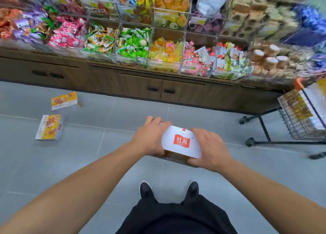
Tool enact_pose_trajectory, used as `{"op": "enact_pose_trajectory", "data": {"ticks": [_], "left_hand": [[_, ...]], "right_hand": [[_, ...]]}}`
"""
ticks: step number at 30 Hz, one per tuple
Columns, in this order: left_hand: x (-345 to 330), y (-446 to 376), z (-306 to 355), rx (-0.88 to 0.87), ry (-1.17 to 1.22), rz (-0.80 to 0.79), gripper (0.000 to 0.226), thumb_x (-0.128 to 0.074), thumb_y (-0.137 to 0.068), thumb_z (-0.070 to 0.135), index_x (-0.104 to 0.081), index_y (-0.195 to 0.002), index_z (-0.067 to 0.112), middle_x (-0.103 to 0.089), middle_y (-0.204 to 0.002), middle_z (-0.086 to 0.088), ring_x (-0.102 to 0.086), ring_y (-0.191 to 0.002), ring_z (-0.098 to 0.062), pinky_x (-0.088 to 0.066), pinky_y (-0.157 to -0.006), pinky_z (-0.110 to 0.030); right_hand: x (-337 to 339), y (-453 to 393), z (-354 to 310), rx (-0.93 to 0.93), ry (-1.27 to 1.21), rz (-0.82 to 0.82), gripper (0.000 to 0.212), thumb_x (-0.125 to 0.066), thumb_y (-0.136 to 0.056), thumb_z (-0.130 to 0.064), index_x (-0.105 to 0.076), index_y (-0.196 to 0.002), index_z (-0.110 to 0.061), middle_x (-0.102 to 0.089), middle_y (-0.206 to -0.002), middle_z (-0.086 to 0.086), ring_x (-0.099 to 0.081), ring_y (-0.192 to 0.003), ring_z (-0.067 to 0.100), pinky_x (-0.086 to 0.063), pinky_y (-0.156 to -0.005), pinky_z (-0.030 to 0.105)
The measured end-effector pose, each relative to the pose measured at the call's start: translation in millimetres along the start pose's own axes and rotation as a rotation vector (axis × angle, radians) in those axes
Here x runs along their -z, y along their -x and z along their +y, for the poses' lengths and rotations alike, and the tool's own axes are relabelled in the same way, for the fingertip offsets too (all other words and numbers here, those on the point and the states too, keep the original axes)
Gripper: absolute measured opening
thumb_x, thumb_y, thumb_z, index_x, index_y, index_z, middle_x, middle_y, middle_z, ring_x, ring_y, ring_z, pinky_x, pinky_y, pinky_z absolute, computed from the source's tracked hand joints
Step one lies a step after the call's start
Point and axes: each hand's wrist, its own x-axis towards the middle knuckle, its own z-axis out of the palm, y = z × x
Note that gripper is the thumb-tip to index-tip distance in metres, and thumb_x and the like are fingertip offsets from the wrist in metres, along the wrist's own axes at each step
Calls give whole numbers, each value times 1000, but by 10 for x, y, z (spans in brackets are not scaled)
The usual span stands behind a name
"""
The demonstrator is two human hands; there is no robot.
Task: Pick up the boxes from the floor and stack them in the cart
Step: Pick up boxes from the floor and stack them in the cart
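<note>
1. Nearest you, your shoes [169, 189] stand on the grey floor [53, 172], and both arms reach forward over them.
2. You hold the white box [181, 142] with the red label between both hands, up off the floor. Your left hand [148, 138] wraps its left end with fingers curled over the far edge. Your right hand [210, 149] covers its right end, thumb low on the near side.
3. It looks like stiff cardboard and probably light. The printed faces may be slick, so keep hold by the two short ends and press evenly rather than squeezing the top.
4. Further left, two yellow boxes [50, 127] [64, 100] lie on the floor, near each other and not touching. Take each the same way, by its ends.
5. To your right stands the cart [298, 127], its wire basket already holding boxes.
6. Beyond it all, the shelf bins [164, 55] of sweets sit above wooden cupboards [141, 87].
</note>
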Motion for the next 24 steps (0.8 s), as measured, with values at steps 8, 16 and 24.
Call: {"op": "enact_pose_trajectory", "data": {"ticks": [8,16,24], "left_hand": [[-349,-424,1295,-131,-76,-58,87,-80,-65,46,-33,-137,33,-39,-132,5,-23,-134,-20,-48,-72,-36],[-792,-1028,2988,-219,-103,-122,89,-82,-61,47,-35,-136,36,-41,-126,8,-25,-127,-18,-50,-87,-40],[-928,-1997,4544,-414,-108,-201,89,-81,-61,52,-37,-137,35,-44,-128,6,-29,-125,-19,-34,-108,-41]], "right_hand": [[-187,803,1314,-211,-81,11,110,-72,-65,-58,-12,-151,-26,-29,-152,-6,-30,-137,21,-29,-114,37],[-155,1672,3037,-347,-252,-2,111,-79,-56,-50,-20,-148,-32,-39,-142,-5,-42,-127,24,-45,-100,40],[239,2271,4516,-431,-479,146,95,-81,-58,-40,-34,-140,-31,-44,-129,-3,-48,-117,20,-49,-93,39]]}}
